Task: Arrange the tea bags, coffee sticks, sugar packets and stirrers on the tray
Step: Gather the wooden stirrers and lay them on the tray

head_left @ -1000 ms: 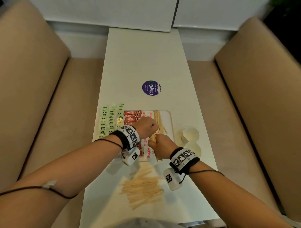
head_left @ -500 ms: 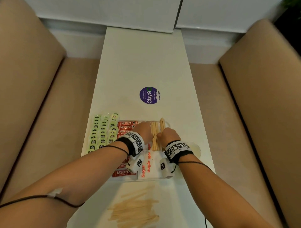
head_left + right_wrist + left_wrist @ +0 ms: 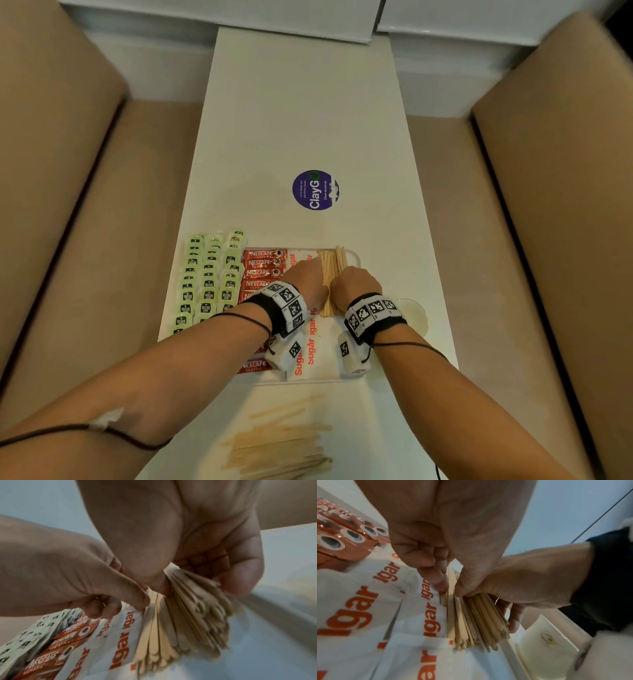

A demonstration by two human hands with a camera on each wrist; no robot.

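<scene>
Office pantry/break nook: beige booth benches [image 3: 68,192] either side of white table [image 3: 301,113], "ClayGo" clean-up sticker [image 3: 315,189].

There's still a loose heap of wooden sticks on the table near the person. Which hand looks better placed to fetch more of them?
Probably the left hand. It only pinches a few stirrers at the edge of the bundle, while the right hand grips most of that bundle. The loose pile lies about midway between the forearms.

Pale matt wooden stirrers [image 3: 471,622], glossy red foil coffee sticks [image 3: 342,539], matt white paper sugar packets [image 3: 359,615].
</scene>
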